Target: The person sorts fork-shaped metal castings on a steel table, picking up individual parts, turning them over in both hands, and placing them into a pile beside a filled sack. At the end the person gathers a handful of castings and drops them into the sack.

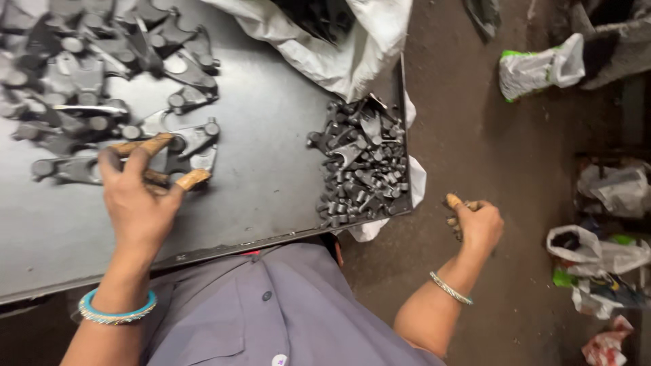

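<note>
Fingers [152, 146] of my left hand [139, 203] are spread over forgings [193, 139] on the tabletop [271, 156]; right hand [478, 227] is fisted off the edge, contents unclear.

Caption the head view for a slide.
Left hand reaches into dark forged metal parts on a steel table; right hand hangs beside it.

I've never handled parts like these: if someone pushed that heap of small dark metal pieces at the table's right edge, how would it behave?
The heap of small metal pieces looks like solid metal, so probably heavy for its size and stiff. The pieces lie loose and tangled, so a push would likely scatter them rather than move them together. The stubby round ones might roll on the smooth dark table.
</note>
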Demonstrator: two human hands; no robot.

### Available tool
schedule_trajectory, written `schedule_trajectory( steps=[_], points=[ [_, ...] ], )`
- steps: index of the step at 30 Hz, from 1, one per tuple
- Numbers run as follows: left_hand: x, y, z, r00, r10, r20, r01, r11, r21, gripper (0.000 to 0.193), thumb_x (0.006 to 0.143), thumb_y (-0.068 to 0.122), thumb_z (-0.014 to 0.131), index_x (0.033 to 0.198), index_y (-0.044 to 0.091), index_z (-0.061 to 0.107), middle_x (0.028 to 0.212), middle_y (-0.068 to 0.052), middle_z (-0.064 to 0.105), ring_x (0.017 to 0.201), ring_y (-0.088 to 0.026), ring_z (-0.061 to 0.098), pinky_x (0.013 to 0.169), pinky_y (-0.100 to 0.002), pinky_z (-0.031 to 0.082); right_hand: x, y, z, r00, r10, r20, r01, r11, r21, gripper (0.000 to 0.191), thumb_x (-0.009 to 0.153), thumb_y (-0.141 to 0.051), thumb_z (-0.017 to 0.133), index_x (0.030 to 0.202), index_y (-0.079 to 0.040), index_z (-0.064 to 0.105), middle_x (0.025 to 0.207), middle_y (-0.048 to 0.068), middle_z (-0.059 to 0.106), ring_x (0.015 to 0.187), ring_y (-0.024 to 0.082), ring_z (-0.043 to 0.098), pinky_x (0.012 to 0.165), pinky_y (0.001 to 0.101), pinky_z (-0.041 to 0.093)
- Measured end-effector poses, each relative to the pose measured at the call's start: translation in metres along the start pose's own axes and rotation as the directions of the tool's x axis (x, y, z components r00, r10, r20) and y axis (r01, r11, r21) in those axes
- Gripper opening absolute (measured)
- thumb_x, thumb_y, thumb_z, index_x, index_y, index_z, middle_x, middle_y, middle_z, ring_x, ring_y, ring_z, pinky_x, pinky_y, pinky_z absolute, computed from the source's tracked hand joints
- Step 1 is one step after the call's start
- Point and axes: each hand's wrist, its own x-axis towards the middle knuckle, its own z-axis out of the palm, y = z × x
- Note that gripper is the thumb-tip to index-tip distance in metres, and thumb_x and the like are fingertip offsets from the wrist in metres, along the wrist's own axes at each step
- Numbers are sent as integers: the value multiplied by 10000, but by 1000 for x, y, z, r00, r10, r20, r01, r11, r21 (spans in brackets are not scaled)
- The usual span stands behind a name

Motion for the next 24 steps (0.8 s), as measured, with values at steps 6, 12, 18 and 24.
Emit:
schedule_trajectory(
  steps=[6,12,18,24],
  points=[
    [-2,-5,-1,999,-27,20,27,1000,-10,586,759,176,925,1288,81,693,1269,-188,494,1091,-357,578,911,-463,522,31,75,55,989,-36,-143,22,995,-102,450,641,-356,1012,884,-47,794,748,115,742,639,196,669,607,337,503],
    [1,-2,-5,996,-62,64,64,997,-40,702,693,167,917,1352,142,675,1277,-215,490,1041,-382,598,845,-456,543,4,-25,37,998,-70,0,68,966,250,294,797,-232,922,947,-57,740,792,83,753,659,161,676,594,331,510],
    [3,7,-12,980,-183,75,189,978,-90,782,617,231,956,1333,207,643,1228,-210,500,966,-388,618,817,-469,554,-132,-201,65,632,-774,-29,637,497,589,261,789,-136,885,999,-63,748,917,39,766,783,142,708,701,283,566],
    [4,19,-28,984,-174,33,177,980,-96,829,607,118,904,1352,108,540,1250,-205,490,959,-408,636,819,-485,549,-231,-300,118,91,-996,-22,818,62,572,447,792,-42,814,1206,-34,646,1154,157,632,1086,358,580,933,422,496]
  ],
)
